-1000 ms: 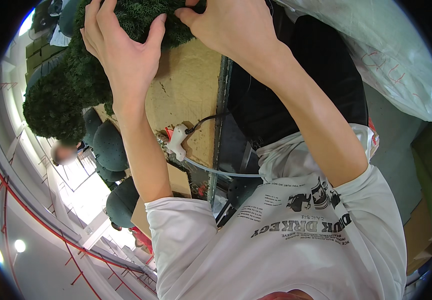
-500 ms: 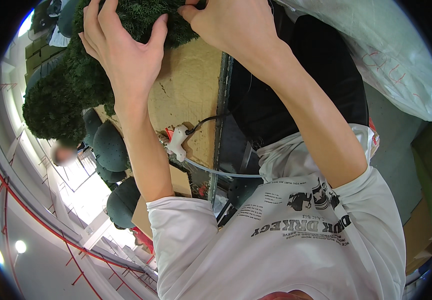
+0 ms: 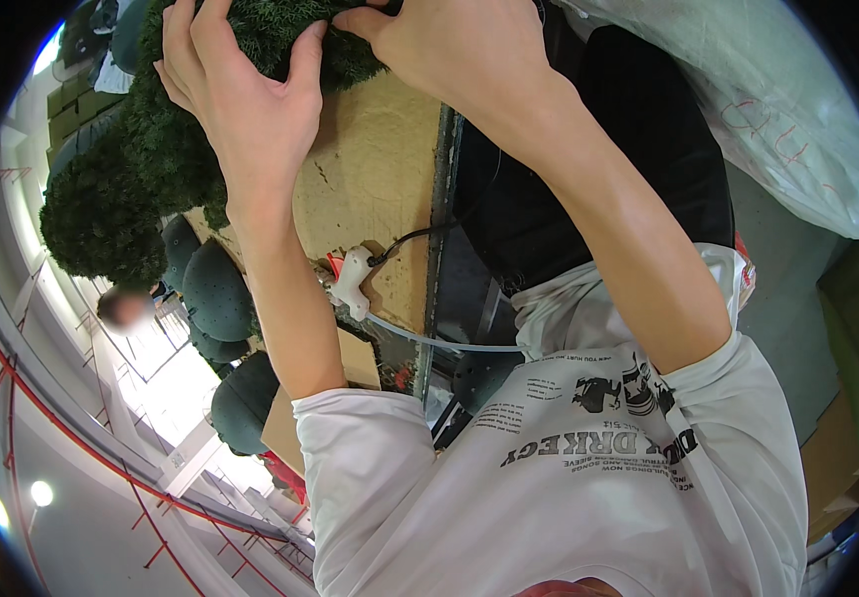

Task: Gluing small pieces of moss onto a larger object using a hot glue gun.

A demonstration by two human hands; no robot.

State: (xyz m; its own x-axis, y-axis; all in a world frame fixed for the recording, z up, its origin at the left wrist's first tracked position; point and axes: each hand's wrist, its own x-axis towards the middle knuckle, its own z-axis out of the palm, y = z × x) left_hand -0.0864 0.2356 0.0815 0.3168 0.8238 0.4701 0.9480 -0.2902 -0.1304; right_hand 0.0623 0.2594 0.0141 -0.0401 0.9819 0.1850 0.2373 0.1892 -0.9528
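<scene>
A clump of dark green artificial foliage (image 3: pixel 275 38) lies at the top of the view, cut off by the upper edge. Over its left side, my left hand (image 3: pixel 245 95) is spread, fingers curled across the sprigs and thumb pressing on the near side. My right hand (image 3: pixel 464 45) bends in from the right, its thumb against the foliage close to my left thumb. The right fingertips run past the upper edge, so part of that grip is hidden. Beneath my hands is a worn tan work surface (image 3: pixel 370 169).
A white glue gun-like tool (image 3: pixel 354 283) with a black cord (image 3: pixel 414 239) rests on the work surface. More foliage (image 3: pixel 106 214) and several dark green perforated domes (image 3: pixel 217 289) are at left. A translucent plastic bag (image 3: pixel 777 109) stands right. Another person (image 3: pixel 129 306) is in the background.
My right thumb has moved left along the foliage, nearer my left thumb. The left hand and the foliage have shifted slightly; the white tool stays put.
</scene>
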